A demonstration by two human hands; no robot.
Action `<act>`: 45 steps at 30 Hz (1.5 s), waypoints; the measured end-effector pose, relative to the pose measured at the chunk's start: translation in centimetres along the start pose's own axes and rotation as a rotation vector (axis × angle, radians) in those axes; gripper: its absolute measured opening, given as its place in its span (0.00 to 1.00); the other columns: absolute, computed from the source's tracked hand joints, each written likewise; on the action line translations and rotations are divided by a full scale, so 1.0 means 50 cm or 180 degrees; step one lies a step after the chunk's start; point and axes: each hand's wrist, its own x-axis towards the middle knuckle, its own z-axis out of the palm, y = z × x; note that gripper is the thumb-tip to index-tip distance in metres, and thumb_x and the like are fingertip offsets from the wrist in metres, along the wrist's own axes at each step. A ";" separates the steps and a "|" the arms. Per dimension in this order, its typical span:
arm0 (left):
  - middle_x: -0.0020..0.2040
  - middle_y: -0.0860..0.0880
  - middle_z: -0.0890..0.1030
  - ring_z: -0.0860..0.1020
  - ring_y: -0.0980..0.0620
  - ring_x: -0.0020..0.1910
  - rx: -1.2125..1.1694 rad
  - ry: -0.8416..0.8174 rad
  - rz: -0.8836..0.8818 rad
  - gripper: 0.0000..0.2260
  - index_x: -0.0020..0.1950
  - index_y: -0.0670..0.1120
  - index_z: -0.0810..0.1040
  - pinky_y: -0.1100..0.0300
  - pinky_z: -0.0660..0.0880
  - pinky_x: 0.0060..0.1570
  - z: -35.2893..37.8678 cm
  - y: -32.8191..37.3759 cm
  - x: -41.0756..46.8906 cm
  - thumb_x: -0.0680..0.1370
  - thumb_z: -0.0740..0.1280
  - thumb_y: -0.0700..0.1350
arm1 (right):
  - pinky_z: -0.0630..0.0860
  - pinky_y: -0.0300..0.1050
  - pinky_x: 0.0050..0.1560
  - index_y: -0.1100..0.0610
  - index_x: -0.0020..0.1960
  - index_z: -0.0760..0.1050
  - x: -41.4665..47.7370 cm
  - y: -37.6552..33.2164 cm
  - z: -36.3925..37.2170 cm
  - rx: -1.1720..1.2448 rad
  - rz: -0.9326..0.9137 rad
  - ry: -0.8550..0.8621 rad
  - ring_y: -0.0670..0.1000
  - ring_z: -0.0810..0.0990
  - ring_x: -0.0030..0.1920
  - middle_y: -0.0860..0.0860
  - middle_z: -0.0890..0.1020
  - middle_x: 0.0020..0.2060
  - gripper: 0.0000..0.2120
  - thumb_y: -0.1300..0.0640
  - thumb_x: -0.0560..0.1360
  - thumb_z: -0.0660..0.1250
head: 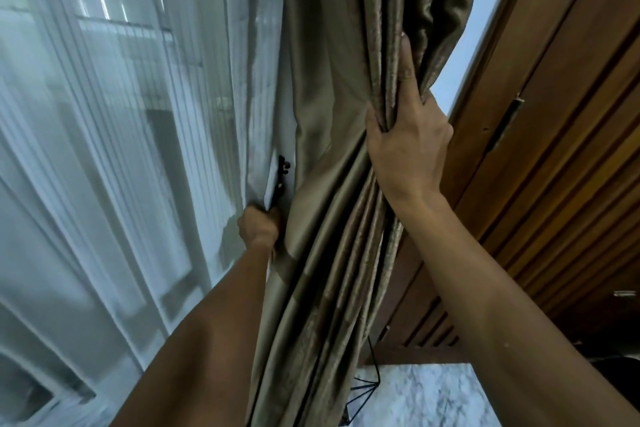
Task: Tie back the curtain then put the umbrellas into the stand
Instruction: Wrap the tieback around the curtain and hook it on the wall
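Note:
A heavy olive-brown curtain (332, 87) hangs down the middle of the view, bunched into folds. My right hand (405, 146) is shut on the gathered folds at mid height, fingers wrapped round them. My left hand (259, 227) reaches to the curtain's left edge, fingers closed beside a small black metal hook or tie-back fitting (282, 177); whether it grips the fitting or the fabric edge is hidden. A black wire frame (363, 392), possibly the umbrella stand, shows low behind the curtain. No umbrellas are in view.
A white sheer curtain (121, 149) covers the window on the left. A brown slatted wooden door or panel (554, 149) fills the right side. Pale marble floor (426, 395) lies below, between my arms.

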 end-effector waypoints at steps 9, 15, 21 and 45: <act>0.43 0.42 0.77 0.79 0.39 0.46 -0.0029 0.0039 0.0638 0.06 0.48 0.44 0.68 0.51 0.74 0.46 -0.047 -0.060 -0.018 0.79 0.65 0.40 | 0.80 0.57 0.48 0.53 0.80 0.60 -0.002 -0.007 -0.005 0.0050 0.0066 -0.0072 0.66 0.83 0.45 0.63 0.82 0.53 0.34 0.56 0.77 0.68; 0.45 0.43 0.79 0.77 0.53 0.29 0.0076 -0.0214 0.1013 0.08 0.48 0.41 0.75 0.70 0.72 0.26 -0.106 -0.086 -0.036 0.74 0.72 0.34 | 0.79 0.57 0.50 0.53 0.81 0.58 -0.008 -0.018 -0.005 0.0066 0.0098 -0.0162 0.66 0.82 0.48 0.64 0.82 0.55 0.33 0.56 0.79 0.66; 0.32 0.48 0.76 0.75 0.51 0.31 0.0563 -0.0180 0.1186 0.03 0.45 0.39 0.84 0.63 0.70 0.39 -0.117 -0.073 -0.055 0.75 0.71 0.38 | 0.79 0.58 0.52 0.51 0.81 0.58 -0.016 -0.029 -0.003 0.0082 0.0088 -0.0193 0.67 0.82 0.50 0.63 0.81 0.59 0.34 0.56 0.78 0.66; 0.27 0.53 0.78 0.78 0.52 0.29 0.0870 -0.1424 0.0886 0.15 0.32 0.42 0.77 0.60 0.73 0.34 -0.270 -0.032 -0.098 0.69 0.79 0.48 | 0.78 0.53 0.45 0.52 0.81 0.59 -0.023 -0.033 0.007 0.0061 -0.0003 -0.0201 0.66 0.82 0.46 0.64 0.82 0.56 0.34 0.58 0.78 0.67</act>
